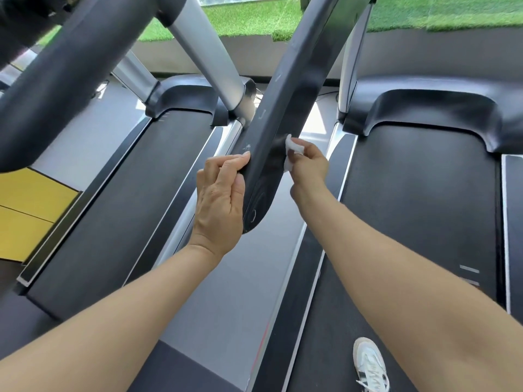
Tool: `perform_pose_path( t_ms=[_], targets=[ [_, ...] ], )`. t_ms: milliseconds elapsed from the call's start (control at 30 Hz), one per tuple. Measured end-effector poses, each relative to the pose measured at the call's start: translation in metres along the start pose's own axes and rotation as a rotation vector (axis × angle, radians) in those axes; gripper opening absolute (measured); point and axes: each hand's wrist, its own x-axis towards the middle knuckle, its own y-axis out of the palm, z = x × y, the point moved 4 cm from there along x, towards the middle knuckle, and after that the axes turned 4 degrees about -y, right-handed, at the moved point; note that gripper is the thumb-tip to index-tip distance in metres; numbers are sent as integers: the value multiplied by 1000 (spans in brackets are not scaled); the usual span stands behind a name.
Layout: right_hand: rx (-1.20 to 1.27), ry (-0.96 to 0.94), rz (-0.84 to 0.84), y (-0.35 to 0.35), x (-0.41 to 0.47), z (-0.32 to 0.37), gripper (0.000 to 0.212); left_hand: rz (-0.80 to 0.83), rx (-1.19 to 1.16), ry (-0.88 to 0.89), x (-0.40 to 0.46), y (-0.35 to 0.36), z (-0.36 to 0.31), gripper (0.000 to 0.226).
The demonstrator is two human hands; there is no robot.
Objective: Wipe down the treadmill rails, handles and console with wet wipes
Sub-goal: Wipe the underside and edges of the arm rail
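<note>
Long dark grey plastic treadmill handrail [285, 108]: slants down the middle, between two black running belts. My left hand [219, 199] grips its lower end, fingers [226, 162] curled over the left edge. My right hand [307, 165] pinches a small white crumpled wet wipe [293, 148] and presses it against the rail's right side. White trainer with dark stripes [369, 363]: on the right-hand black belt [418, 193].

Grey floor [226, 292] under two treadmills: right belt [418, 210] bearing a white shoe [369, 363]; left of the left belt [119, 199], a yellow patch [25, 210], perhaps matting.
</note>
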Motion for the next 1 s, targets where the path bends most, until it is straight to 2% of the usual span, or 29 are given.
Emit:
perform_pose_path(
  t_ms=[167,267,433,533,633,767,900,1000],
  targets=[
    [-67,-149,185,-2,-43,-1,36,-4,9,6,0,0,-1,35],
    [-103,-175,263,-8,-73,-13,38,-2,19,3,0,0,-1,35],
    [-161,-153,391,-22,-111,-27,38,4,36,1,0,0,-2,37],
    [-217,-45,501,-34,-125,-34,28,60,28,-7,0,-3,-3,38],
    [-166,52,462,-51,-125,-28,14,116,33,12,-10,-13,-7,39],
    [-95,88,394,-62,-119,-11,19,133,138,112,-39,-26,-16,36],
    [-102,80,489,-61,-118,1,16,218,282,175,-53,-18,-32,41],
    [-120,78,546,-60,-117,6,12,230,297,125,-55,-11,-44,24]
  ],
)
